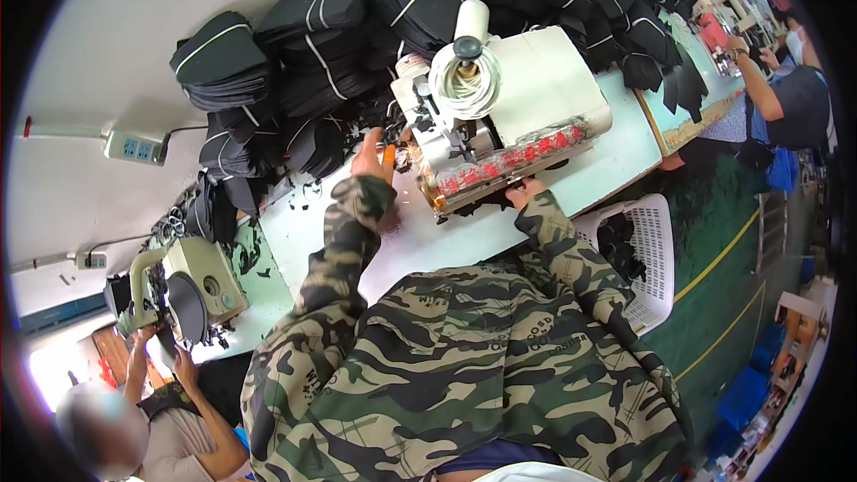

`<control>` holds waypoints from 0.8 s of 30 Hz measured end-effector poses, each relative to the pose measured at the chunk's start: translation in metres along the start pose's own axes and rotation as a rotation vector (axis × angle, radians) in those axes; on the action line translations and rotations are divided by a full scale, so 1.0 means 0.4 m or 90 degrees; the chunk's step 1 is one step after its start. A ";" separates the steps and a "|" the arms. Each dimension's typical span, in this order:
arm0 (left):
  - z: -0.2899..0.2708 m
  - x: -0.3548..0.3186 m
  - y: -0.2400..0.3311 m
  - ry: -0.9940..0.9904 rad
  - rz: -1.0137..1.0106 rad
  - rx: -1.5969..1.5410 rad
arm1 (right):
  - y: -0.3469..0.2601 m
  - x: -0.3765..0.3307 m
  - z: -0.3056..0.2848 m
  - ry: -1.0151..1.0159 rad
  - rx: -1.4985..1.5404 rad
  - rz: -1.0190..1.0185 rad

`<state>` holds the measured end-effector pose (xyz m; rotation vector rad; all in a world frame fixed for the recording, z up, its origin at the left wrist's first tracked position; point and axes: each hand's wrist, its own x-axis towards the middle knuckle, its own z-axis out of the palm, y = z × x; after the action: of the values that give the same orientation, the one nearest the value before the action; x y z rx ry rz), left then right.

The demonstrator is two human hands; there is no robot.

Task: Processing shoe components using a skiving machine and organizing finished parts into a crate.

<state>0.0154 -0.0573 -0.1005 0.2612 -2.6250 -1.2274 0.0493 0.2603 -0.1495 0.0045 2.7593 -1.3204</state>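
Observation:
A bulky cream machine [544, 80] with a coil of white cord [466, 80] on top and red lettering on its front stands on the white worktable [420, 245] ahead of me. At its left end, my left hand [368, 161] is closed around a short orange stick-like thing [388, 157], whose kind I cannot make out. Under the front edge, my right hand [527, 193] reaches in beside dark flat pieces [486, 208]. The machine's edge partly hides its fingers, so their grip does not show.
Tied stacks of black sheets [321, 9] line the wall behind. A white basket [656, 250] with black scraps stands at my right. Another machine [201, 286] and a person [170, 428] are at the left; a second person [790, 98] works far right.

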 end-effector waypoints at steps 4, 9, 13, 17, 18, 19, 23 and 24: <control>-0.064 -0.073 0.281 -0.011 0.290 0.093 | -0.001 0.025 -0.049 -0.299 0.269 0.343; -0.059 -0.324 0.282 -0.297 0.488 -0.029 | -0.025 0.007 0.001 -0.106 0.042 0.067; -0.066 -0.304 0.139 -0.214 -0.001 -0.083 | -0.040 0.012 -0.061 -0.281 0.345 0.401; -0.077 -0.271 0.024 -0.232 -0.040 0.028 | -0.105 -0.056 -0.089 -0.192 0.038 0.185; -0.064 -0.269 0.010 -0.205 0.039 0.107 | -0.074 -0.078 -0.079 -0.172 -0.056 0.174; -0.061 -0.259 0.019 -0.253 0.027 0.149 | -0.065 -0.085 -0.062 -0.164 -0.122 0.197; -0.027 -0.208 0.007 -0.180 -0.071 -0.013 | -0.040 -0.074 -0.027 -0.143 -0.192 0.205; -0.022 -0.165 0.003 -0.108 -0.044 -0.020 | -0.066 -0.072 -0.044 -0.141 -0.186 0.221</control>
<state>0.0810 -0.0459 -0.1030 0.2547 -2.7573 -1.3693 0.0756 0.2583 -0.1156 0.2852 2.5823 -0.7781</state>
